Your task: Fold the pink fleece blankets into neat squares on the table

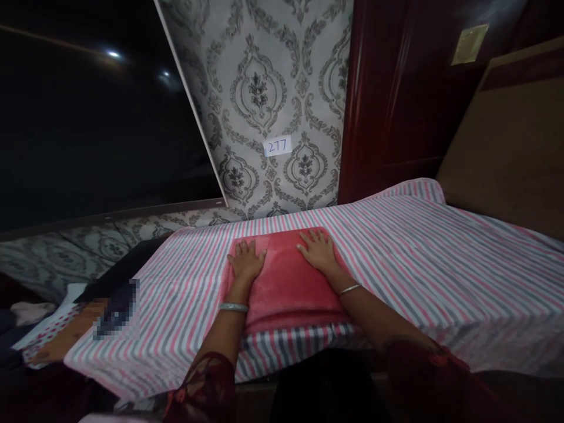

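Observation:
A folded pink-red plush cloth, perhaps a towel or blanket [286, 282], lies flat near the front edge of a surface covered with a striped cloth [176, 294]. My left hand [247, 259] rests palm down on its far left part, fingers spread. On the far right part lies my right hand [318, 251], also flat with fingers apart. Neither hand grips anything. A thick folded edge of the plush cloth faces me. What is under my palms is hidden.
Behind the surface rises a patterned wall with a paper label "277" [278, 145]. A large dark screen [97, 117] stands at left, a dark red door panel [388, 106] and a brown board [511, 141] at right. Clothes and other items lie at lower left, partly blurred.

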`<action>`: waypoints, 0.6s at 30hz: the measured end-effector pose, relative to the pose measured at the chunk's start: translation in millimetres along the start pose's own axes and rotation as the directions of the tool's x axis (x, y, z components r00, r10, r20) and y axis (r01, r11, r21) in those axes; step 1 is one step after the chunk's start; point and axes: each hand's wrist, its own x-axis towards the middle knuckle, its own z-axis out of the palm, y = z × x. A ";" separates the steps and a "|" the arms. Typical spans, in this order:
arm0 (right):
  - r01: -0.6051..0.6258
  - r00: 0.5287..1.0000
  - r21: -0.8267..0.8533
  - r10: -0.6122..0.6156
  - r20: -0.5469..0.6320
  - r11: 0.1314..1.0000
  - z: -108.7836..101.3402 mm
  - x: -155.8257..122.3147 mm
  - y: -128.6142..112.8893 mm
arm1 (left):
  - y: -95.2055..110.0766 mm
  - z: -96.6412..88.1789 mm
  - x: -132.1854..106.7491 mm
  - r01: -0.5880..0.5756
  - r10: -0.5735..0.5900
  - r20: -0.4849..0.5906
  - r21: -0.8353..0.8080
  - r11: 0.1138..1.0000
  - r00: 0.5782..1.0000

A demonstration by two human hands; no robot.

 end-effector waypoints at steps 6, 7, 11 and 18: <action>0.005 0.992 0.015 -0.006 0.125 1.000 -29.1 11.7 -5.6 | -5.5 -24.3 22.2 0.024 -0.018 0.103 -0.060 0.998 0.995; -0.008 0.993 0.019 0.006 0.121 1.000 -36.8 17.3 -9.3 | -3.7 -29.4 28.0 0.021 -0.017 0.085 -0.048 0.999 0.996; -0.061 0.996 0.054 0.058 0.061 0.997 -54.7 41.4 -27.0 | 8.1 -39.1 49.8 -0.036 0.037 0.023 -0.028 0.999 0.999; -0.061 0.997 0.023 0.062 -0.034 0.998 -5.8 42.1 -9.1 | -4.8 -0.8 50.9 -0.069 0.069 0.004 -0.026 0.997 0.998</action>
